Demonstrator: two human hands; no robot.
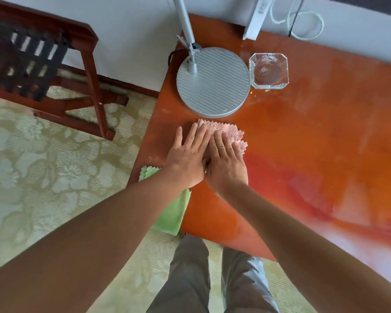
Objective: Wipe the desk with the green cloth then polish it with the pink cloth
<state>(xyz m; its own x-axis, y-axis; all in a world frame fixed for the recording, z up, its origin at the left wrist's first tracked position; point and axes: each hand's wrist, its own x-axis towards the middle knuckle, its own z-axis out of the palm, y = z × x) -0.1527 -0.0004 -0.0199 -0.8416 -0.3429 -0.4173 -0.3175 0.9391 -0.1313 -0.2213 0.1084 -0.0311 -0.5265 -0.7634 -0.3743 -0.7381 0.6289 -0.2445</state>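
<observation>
Both hands lie flat, fingers straight, pressing down on the pink cloth (221,134); neither grip closes round anything.

Starting at the left, the green cloth (173,213) rests at the near left edge of the surface (303,143), partly hanging over that edge and partly hidden under the left forearm. Its place off to the side suggests the wiping stage is done and the cloth was set out of the way. Next, the left hand (186,154) spreads its fingers over the left part of the pink cloth, with the outer fingers reaching past the cloth onto bare wood. Just beside it, touching at the thumb side, the right hand (227,163) covers the cloth's right part, fingertips near its far scalloped edge. Two flat palms side by side probably spread the pressure evenly, which suits polishing better than a pinch would.

The pink cloth appears folded into a thick pad, lying directly under both palms and showing only beyond the fingers and at the right side. It sits near the round base of the lamp (213,82), which stands just beyond it; a glass ashtray (269,71) stands further right, next to that base. Strokes toward the far edge would need to work around these two.
</observation>
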